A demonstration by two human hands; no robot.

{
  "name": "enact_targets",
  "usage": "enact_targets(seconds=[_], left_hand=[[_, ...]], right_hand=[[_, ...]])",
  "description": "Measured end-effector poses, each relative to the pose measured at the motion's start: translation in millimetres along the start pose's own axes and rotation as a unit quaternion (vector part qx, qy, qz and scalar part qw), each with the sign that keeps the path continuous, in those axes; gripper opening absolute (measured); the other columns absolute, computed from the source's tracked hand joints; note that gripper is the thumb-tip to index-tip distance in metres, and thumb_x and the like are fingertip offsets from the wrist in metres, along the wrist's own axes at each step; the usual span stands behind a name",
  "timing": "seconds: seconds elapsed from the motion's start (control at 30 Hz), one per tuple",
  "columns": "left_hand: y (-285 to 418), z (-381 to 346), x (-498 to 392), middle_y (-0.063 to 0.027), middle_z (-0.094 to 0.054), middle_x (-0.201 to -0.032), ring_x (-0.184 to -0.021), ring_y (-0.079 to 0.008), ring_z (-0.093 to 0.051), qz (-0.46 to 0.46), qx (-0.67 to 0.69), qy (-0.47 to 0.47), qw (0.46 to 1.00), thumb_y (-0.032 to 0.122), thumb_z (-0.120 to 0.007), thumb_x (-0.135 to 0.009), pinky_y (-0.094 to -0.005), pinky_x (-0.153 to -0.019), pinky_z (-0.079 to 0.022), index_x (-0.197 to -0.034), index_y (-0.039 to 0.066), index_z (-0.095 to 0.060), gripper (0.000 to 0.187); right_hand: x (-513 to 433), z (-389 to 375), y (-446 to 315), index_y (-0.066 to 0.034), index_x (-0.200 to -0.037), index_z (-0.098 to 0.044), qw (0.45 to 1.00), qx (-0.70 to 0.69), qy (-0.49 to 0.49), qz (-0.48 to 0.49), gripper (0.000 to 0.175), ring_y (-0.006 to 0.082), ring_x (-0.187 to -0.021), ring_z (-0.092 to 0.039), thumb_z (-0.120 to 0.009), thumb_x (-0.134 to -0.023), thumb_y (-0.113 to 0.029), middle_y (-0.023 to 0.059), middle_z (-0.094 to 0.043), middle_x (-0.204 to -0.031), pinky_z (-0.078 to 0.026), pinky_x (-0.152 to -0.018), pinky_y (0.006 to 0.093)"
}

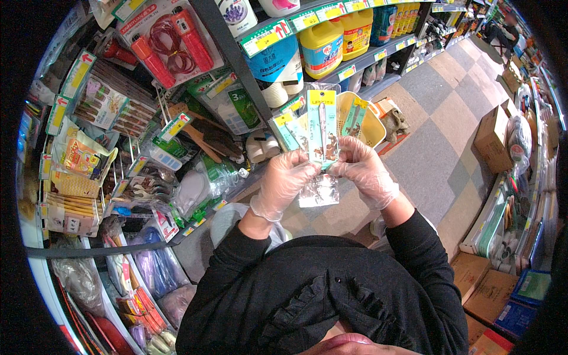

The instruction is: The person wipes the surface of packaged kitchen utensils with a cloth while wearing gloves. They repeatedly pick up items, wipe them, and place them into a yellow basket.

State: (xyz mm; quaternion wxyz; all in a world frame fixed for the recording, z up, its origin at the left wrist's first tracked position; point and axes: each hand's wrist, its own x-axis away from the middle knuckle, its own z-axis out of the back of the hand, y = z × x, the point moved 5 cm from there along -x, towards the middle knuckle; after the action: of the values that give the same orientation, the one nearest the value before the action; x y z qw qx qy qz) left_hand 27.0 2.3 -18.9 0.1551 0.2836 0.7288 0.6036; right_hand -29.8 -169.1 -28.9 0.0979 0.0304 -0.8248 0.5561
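Observation:
Both of my hands wear thin clear plastic gloves. My left hand [284,179] pinches the left edge of a clear plastic packet [323,128], and my right hand [364,171] pinches its right edge. Inside the packet is a turquoise and yellow card with a slim metal tool, possibly tweezers. The packet's clear lower end [319,191] hangs below my fingers. Behind it is a yellow plastic basket [376,126]. A similar carded packet [355,117] shows over the basket, and another carded packet [290,133] is left of the held one; what supports them is partly hidden.
Shelves at the left hold hanging skewers [113,106], a carded jump rope [171,44] and brushes [208,131]. Yellow jugs [321,49] and paper cups [275,93] stand ahead. Cardboard boxes [492,137] line the aisle's right side. A person [503,33] sits far down the aisle.

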Motion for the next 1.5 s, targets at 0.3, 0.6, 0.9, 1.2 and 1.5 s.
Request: enact_targets(seconds=[0.3, 0.6, 0.9, 1.2, 1.5], left_hand=[[-2.3, 1.3, 0.9, -0.0024, -0.073, -0.094, -0.082, -0.0074, -0.064, -0.001, 0.002, -0.006, 1.0, 0.01, -0.074, -0.093, -0.0245, -0.077, -0.052, -0.1, 0.001, -0.071, 0.012], [6.6, -3.3, 1.7, -0.0019, -0.071, -0.096, -0.083, -0.0088, -0.065, -0.003, 0.028, 0.006, 1.0, 0.013, -0.073, -0.095, -0.0254, -0.077, -0.053, -0.108, 0.0, -0.068, 0.018], [4.7, 6.0, -0.1, 0.0013, -0.07, -0.094, -0.079, -0.0066, -0.061, -0.054, 0.036, 0.047, 0.997, 0.014, -0.072, -0.096, -0.0246, -0.075, -0.05, -0.105, 0.006, -0.069, 0.013], [6.0, 3.9, 0.7, 0.0007, -0.07, -0.09, -0.077, -0.0065, -0.06, -0.04, 0.062, 0.034, 0.997, 0.013, -0.073, -0.095, -0.024, -0.072, -0.049, -0.097, 0.006, -0.069, 0.008], [-0.3, 9.3, -1.7, 0.0003, -0.07, -0.093, -0.077, -0.0072, -0.062, -0.038, 0.052, 0.039, 0.997, 0.012, -0.072, -0.095, -0.0238, -0.072, -0.051, -0.097, 0.007, -0.067, 0.008]], right_hand=[[-1.5, 2.1, 6.7, -0.0005, -0.131, -0.057, 1.0, -0.022, 0.004, -0.006, 0.05, 0.0148, -0.097, -0.066, -0.075, -0.085, 0.006, 0.007, -0.069, -0.111, -0.056, -0.084, 0.0301], [0.0, -0.5, 2.2, 0.0004, -0.132, -0.058, 1.0, -0.019, -0.008, 0.021, 0.048, 0.0158, -0.099, -0.068, -0.073, -0.087, 0.006, 0.0066, -0.07, -0.115, -0.058, -0.086, 0.0304], [0.7, 0.1, 4.7, -0.0008, -0.142, -0.056, 0.998, 0.06, -0.005, -0.002, 0.056, 0.0101, -0.096, -0.064, -0.074, -0.088, 0.003, 0.0029, -0.069, -0.112, -0.054, -0.087, 0.027], [4.6, -5.3, 0.6, -0.0021, -0.146, -0.053, 0.998, 0.064, -0.015, 0.016, 0.057, 0.0103, -0.102, -0.062, -0.071, -0.092, 0.003, 0.0025, -0.068, -0.117, -0.054, -0.089, 0.0278], [5.1, -8.7, -2.4, -0.0031, -0.147, -0.052, 0.998, 0.056, -0.018, 0.026, 0.062, 0.0085, -0.094, -0.06, -0.074, -0.09, 0.001, -0.0006, -0.066, -0.106, -0.052, -0.084, 0.0261]])
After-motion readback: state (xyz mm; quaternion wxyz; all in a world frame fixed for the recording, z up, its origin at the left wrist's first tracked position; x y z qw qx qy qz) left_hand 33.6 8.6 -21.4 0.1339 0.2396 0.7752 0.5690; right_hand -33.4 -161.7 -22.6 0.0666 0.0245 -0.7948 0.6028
